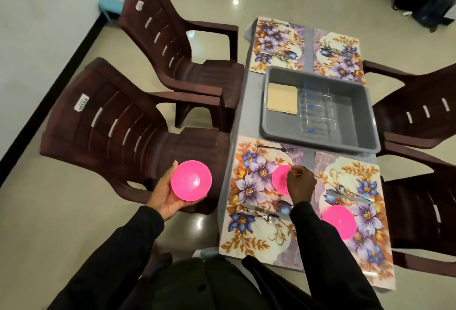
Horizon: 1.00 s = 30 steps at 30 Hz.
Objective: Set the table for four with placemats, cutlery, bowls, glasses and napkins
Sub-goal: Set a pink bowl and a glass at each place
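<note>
Four floral placemats lie on the table, each with cutlery on it. My left hand (164, 198) holds a pink bowl (191, 180) from below, out over the floor to the left of the table. My right hand (300, 182) grips the rim of a second pink bowl (280, 178) on the near left placemat (249, 211); the hand hides part of that bowl. A third pink bowl (339, 220) sits on the near right placemat (365, 211). A knife and spoon (264, 214) lie on the near left mat, with a fork (275, 147) at its far edge.
A grey tub (355, 134) in the middle of the table holds clear glasses (317, 109) and tan napkins (282, 97). The two far placemats (276, 38) carry cutlery. Dark brown plastic chairs stand on both sides of the table, two at the left (128, 122) and two at the right.
</note>
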### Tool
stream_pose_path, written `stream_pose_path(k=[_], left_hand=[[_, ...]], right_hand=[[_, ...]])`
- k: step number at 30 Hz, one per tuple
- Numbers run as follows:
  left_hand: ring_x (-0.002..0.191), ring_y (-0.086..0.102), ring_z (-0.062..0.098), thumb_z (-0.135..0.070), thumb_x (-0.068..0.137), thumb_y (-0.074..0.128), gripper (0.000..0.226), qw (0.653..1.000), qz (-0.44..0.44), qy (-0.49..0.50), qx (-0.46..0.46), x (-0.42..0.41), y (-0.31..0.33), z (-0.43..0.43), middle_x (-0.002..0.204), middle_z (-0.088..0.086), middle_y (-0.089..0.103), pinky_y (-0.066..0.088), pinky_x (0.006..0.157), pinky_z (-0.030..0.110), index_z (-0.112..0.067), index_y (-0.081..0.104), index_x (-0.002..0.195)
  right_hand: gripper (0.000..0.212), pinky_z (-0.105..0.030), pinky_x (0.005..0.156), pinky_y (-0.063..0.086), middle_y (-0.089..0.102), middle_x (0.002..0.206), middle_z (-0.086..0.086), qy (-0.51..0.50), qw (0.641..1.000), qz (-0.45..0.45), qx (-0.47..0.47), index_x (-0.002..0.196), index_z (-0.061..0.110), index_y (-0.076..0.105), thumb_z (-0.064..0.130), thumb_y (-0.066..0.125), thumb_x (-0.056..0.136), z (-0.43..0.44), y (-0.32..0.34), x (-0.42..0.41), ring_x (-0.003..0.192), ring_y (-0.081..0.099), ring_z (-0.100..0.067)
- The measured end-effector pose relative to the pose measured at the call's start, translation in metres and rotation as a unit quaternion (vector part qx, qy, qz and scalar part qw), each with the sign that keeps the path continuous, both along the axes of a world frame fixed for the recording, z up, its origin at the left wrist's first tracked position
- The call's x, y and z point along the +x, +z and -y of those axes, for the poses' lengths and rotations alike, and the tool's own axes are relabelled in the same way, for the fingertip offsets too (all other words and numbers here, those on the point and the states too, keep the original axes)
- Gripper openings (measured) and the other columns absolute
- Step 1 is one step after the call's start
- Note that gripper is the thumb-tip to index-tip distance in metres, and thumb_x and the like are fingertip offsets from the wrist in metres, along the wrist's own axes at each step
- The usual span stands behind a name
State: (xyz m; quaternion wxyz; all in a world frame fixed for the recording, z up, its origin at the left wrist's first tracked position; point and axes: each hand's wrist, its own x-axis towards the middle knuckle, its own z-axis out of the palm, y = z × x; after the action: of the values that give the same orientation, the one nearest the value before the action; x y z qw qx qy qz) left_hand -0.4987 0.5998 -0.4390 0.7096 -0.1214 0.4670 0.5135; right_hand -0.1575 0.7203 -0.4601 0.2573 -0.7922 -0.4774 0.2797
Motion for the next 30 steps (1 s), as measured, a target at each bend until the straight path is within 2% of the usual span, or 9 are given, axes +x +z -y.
stream_pose_path(k=[5,8,11,14,17,19,24,28,30], left_hand=[[0.128,0.056,0.049,-0.052,0.094,0.066,0.059,0.999,0.013,-0.013,0.042,-0.059,-0.001,0.013,0.142,0.024,0.057,0.039,0.102,0.077,-0.017,0.058,0.142],[0.131,0.053,0.048,-0.055,0.096,0.061,0.059,0.997,0.014,-0.031,0.066,-0.109,0.002,0.025,0.143,0.024,0.056,0.037,0.104,0.077,-0.017,0.059,0.141],[0.129,0.054,0.05,-0.052,0.099,0.056,0.052,0.996,0.022,-0.03,0.082,-0.165,0.011,0.043,0.139,0.024,0.06,0.038,0.102,0.077,-0.016,0.063,0.135],[0.128,0.054,0.051,-0.049,0.1,0.054,0.05,0.996,0.028,-0.019,0.086,-0.226,0.019,0.066,0.14,0.024,0.059,0.038,0.1,0.079,-0.016,0.061,0.137],[0.128,0.055,0.05,-0.049,0.101,0.055,0.055,0.996,0.035,-0.001,0.083,-0.282,0.026,0.086,0.141,0.025,0.058,0.037,0.1,0.08,-0.013,0.057,0.142],[0.126,0.057,0.05,-0.049,0.101,0.055,0.056,0.996,0.037,0.007,0.084,-0.316,0.034,0.099,0.138,0.025,0.06,0.04,0.1,0.078,-0.01,0.058,0.14],[0.121,0.06,0.046,-0.048,0.099,0.059,0.052,0.994,0.022,0.056,0.087,-0.389,0.051,0.114,0.139,0.022,0.058,0.051,0.089,0.071,-0.015,0.06,0.139],[0.131,0.051,0.049,-0.048,0.097,0.063,0.056,0.993,0.024,0.077,0.091,-0.443,0.052,0.106,0.146,0.023,0.051,0.045,0.097,0.074,-0.017,0.056,0.143],[0.13,0.051,0.05,-0.048,0.095,0.065,0.057,0.992,0.015,0.078,0.094,-0.471,0.052,0.094,0.146,0.024,0.05,0.044,0.098,0.075,-0.018,0.057,0.143]], right_hand=[[0.022,-0.017,0.071,0.055,0.073,0.074,0.001,0.106,0.979,-0.172,-0.016,0.084,0.012,0.075,-0.005,0.062,0.089,0.027,0.034,-0.117,0.07,0.069,-0.007],[0.015,-0.025,0.069,0.06,0.075,0.078,-0.01,0.15,0.937,-0.307,-0.07,0.094,0.0,0.074,-0.009,0.061,0.094,0.048,0.043,-0.205,0.068,0.07,-0.015],[0.009,-0.026,0.066,0.061,0.075,0.079,-0.01,0.221,0.913,-0.333,-0.082,0.097,-0.002,0.074,0.001,0.065,0.096,0.073,0.051,-0.295,0.065,0.069,-0.015],[0.016,-0.03,0.07,0.061,0.077,0.082,0.003,0.325,0.91,-0.252,-0.049,0.093,0.016,0.08,0.029,0.071,0.093,0.095,0.059,-0.377,0.073,0.072,-0.014],[0.024,-0.023,0.07,0.057,0.076,0.082,0.011,0.385,0.909,-0.158,-0.006,0.092,0.023,0.08,0.046,0.073,0.088,0.108,0.072,-0.445,0.077,0.071,-0.006],[0.024,-0.019,0.067,0.054,0.075,0.082,0.011,0.425,0.897,-0.117,0.023,0.093,0.021,0.08,0.045,0.075,0.088,0.116,0.078,-0.488,0.076,0.069,-0.005],[0.013,-0.012,0.068,0.051,0.075,0.089,0.005,0.487,0.868,-0.064,0.074,0.1,0.013,0.08,0.019,0.072,0.092,0.118,0.092,-0.572,0.075,0.066,-0.003],[0.018,-0.031,0.07,0.059,0.078,0.091,-0.003,0.522,0.846,-0.044,0.101,0.104,0.009,0.079,0.02,0.067,0.095,0.105,0.1,-0.632,0.077,0.071,-0.011],[0.019,-0.034,0.066,0.058,0.077,0.084,-0.006,0.521,0.845,-0.034,0.112,0.1,0.007,0.08,0.019,0.066,0.096,0.093,0.1,-0.661,0.072,0.07,-0.015]])
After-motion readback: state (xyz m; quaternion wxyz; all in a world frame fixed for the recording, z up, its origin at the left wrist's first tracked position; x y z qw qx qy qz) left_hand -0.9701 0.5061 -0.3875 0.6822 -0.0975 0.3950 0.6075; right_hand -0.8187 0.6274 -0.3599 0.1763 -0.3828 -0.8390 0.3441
